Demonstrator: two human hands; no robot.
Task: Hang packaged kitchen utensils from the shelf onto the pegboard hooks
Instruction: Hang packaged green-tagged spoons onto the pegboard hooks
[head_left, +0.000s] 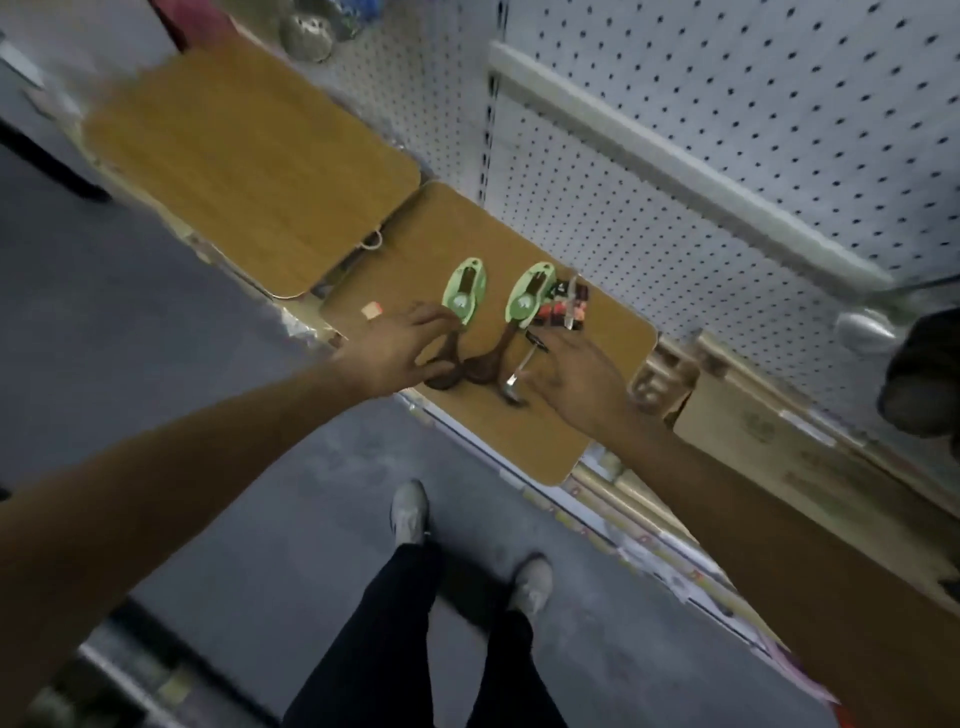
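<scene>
Reaching down to the shelf — left hand is curling round a brown spoon, right hand is resting loosely on the steel one, fingers slack. Best lifting by the green card — keeping its hang-hole clear for the pegboard.

- Left utensil: a dark brown spoon-like tool on a pale green oval card, lying flat on the wooden board, card end toward the pegboard, handle toward the shelf edge.
- Right utensil: same green card and dark handle, just beside the first, roughly parallel.
- Small packet: dark with red and white marks, touching the right card; contents blurred.
- Pegboard: white, perforated, upright behind the board.
</scene>
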